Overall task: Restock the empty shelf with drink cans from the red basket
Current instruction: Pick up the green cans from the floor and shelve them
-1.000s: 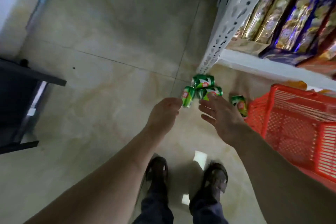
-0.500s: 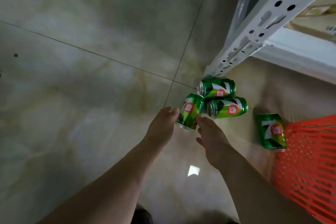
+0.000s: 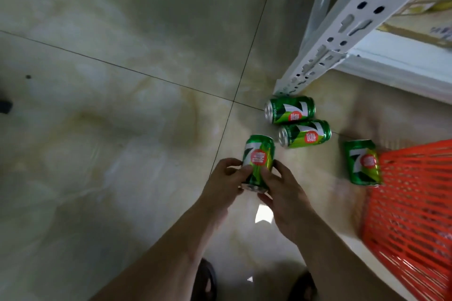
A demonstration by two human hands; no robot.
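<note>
Several green drink cans lie on the tiled floor. My left hand (image 3: 223, 182) and my right hand (image 3: 283, 190) both grip one green can (image 3: 259, 154) from either side, its silver end toward me. Two more cans lie on their sides by the shelf post: the far can (image 3: 289, 109) and the near can (image 3: 304, 133). Another can (image 3: 363, 162) rests against the corner of the red basket (image 3: 413, 208) at the right. The white shelf board (image 3: 401, 66) runs across the upper right.
A white perforated shelf post (image 3: 327, 41) meets the floor just behind the cans. Yellowish packaged goods (image 3: 420, 7) sit on the shelf above. My two feet in dark sandals (image 3: 206, 278) show at the bottom edge. Open tiled floor spreads to the left.
The view has dropped closer to the floor. Both hands closed in from either side and took hold of the nearest can, which now points away from me.
</note>
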